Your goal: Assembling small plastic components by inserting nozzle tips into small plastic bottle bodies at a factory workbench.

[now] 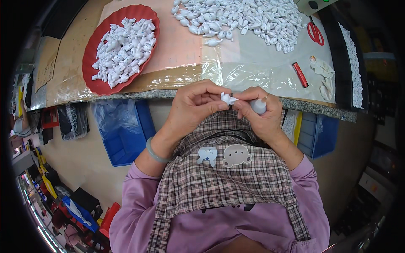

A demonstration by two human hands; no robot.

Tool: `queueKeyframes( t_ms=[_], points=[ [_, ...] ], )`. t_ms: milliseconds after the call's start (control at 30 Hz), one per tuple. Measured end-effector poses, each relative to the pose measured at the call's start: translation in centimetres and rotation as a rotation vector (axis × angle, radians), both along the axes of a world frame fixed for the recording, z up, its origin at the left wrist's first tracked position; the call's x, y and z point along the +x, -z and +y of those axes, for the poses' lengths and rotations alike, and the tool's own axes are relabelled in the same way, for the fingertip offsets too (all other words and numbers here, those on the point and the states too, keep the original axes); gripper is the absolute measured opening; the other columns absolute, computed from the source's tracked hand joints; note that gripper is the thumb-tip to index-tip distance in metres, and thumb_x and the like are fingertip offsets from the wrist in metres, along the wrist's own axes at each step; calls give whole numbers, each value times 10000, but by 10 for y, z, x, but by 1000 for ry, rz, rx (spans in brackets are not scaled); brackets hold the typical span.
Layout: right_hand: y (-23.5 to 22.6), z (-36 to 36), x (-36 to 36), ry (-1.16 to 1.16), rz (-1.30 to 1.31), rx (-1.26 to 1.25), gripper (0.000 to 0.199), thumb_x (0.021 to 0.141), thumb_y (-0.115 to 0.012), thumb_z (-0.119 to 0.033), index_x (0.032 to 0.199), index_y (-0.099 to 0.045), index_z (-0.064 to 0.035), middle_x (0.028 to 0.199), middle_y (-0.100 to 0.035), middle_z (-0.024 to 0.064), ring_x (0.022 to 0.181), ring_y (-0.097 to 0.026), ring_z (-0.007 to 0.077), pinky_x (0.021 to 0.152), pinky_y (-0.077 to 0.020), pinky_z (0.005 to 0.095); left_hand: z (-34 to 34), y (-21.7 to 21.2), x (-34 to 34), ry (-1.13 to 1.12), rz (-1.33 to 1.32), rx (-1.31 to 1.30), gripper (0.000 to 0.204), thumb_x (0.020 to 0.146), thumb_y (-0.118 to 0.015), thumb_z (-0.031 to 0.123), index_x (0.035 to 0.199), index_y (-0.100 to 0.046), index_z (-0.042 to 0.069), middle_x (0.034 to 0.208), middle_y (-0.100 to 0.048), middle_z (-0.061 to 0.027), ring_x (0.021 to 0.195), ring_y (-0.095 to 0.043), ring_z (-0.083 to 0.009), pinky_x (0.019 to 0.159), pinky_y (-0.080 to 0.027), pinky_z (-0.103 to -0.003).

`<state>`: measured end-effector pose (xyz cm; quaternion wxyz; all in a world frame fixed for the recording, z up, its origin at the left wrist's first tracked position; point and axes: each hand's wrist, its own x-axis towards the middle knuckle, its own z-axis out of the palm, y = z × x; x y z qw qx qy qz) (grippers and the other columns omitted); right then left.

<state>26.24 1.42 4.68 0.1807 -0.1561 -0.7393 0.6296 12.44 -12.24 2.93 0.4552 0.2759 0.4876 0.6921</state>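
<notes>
Your left hand [195,105] and right hand [260,110] both pinched one small white glossy plastic piece [228,99], lumpy, held above your lap.

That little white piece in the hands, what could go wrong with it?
1. The white piece is pinched by fingertips only, off the table edge; a slip could drop it onto the lap or floor.
2. The left hand and right hand press close together, so a finger might get nipped.
</notes>
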Motion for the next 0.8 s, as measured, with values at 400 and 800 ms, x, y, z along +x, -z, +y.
queueKeyframes(
  t_ms=[400,800],
  points=[
    [19,-8,9,62,152,62,106,825,-648,47,920,-643,-2,771,-639,80,575,-578,95,509,-455,217,-1,0,5,17,205,12,270,772,-666,-108,1038,-649,-62,986,-614,-125,889,-646,-175,802,-565,-257],
    [23,-2,9,36,141,78,112,836,-638,48,938,-646,4,789,-634,92,570,-570,91,501,-450,208,2,4,8,-2,111,-11,254,796,-668,-76,1048,-647,-55,953,-636,-104,854,-642,-149,766,-548,-242]
  ],
)
